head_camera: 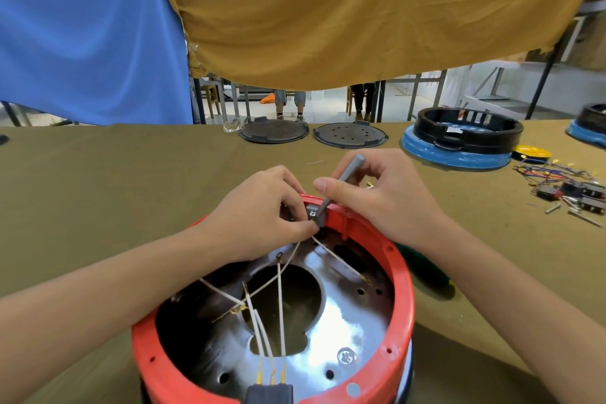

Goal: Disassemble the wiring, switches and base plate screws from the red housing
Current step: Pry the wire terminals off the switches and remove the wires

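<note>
— What lies around you?

— The round red plastic housing [398, 302] sits open side up on the olive cloth-covered counter [98, 180], near me at the middle. Inside it are a shiny metal base plate [347, 315] and thin white wires [280, 298] running across it to a dark connector block [269, 393] at the near rim. At the far edge lie two dark round plates [273, 130], and far right a black ring on a blue base [465, 138]. To the right is a heap of loose coloured wires and small black switches [570, 188]. A green-handled tool [426, 269] lies just right of the housing, partly behind my right wrist.

— And your hands?

— Both meet at the housing's far rim, over a small grey switch block [316, 215]. My left hand [262, 210] reaches in from the left, its grip pinching the wire ends beside that block. My right hand [377, 193] grips a slim grey screwdriver [344, 179], fingers curled round the handle, tip on the block.
</note>
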{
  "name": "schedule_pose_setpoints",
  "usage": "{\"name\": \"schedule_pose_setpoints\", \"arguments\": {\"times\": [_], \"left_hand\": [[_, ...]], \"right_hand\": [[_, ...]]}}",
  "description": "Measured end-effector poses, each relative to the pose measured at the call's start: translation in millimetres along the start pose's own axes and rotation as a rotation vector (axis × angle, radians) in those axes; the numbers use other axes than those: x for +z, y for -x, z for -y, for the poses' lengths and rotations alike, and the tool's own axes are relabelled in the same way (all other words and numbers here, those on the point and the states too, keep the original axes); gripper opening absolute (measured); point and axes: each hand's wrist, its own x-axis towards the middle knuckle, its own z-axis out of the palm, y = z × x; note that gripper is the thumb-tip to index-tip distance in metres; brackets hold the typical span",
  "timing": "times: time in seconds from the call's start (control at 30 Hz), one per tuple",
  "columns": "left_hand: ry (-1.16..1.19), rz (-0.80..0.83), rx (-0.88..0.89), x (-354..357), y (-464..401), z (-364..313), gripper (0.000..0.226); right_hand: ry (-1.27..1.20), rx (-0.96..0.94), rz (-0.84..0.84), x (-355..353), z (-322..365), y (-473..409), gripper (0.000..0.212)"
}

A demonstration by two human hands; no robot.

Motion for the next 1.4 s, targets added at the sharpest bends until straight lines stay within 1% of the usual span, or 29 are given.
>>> {"name": "schedule_pose_setpoints", "arguments": {"times": [0.13,0.23,0.3,0.47,0.53,0.77,1.13,1.4], "left_hand": [[-0.003,0.008,0.001,0.4,0.0,0.7,0.014],[-0.011,0.009,0.007,0.8,-0.7,1.2,0.013],[-0.012,0.011,0.006,0.8,-0.8,1.1,0.013],[-0.019,0.005,-0.001,0.7,-1.0,1.3,0.014],[-0.023,0.004,0.000,0.4,-0.8,1.2,0.014],[-0.021,0.019,-0.004,-0.4,-0.6,0.8,0.014],[-0.028,0.068,0.001,-3.1,-1.2,1.8,0.013],[-0.013,0.060,-0.003,-2.4,-1.3,3.6,0.013]], "right_hand": [[-0.017,0.011,-0.006,0.9,-2.0,-0.7,0.024],[-0.130,0.123,-0.035,3.0,-5.4,-2.6,0.027],[-0.138,0.152,-0.044,3.7,-6.6,-2.8,0.027],[-0.038,0.061,-0.064,4.4,-4.3,-0.5,0.029],[-0.033,0.049,-0.068,5.2,-3.7,-0.4,0.030],[-0.108,0.138,-0.077,6.1,-8.1,-1.9,0.031],[-0.064,0.113,-0.073,6.3,-8.2,-2.6,0.032],[-0.062,0.114,-0.075,6.7,-9.7,-2.6,0.033]]}}
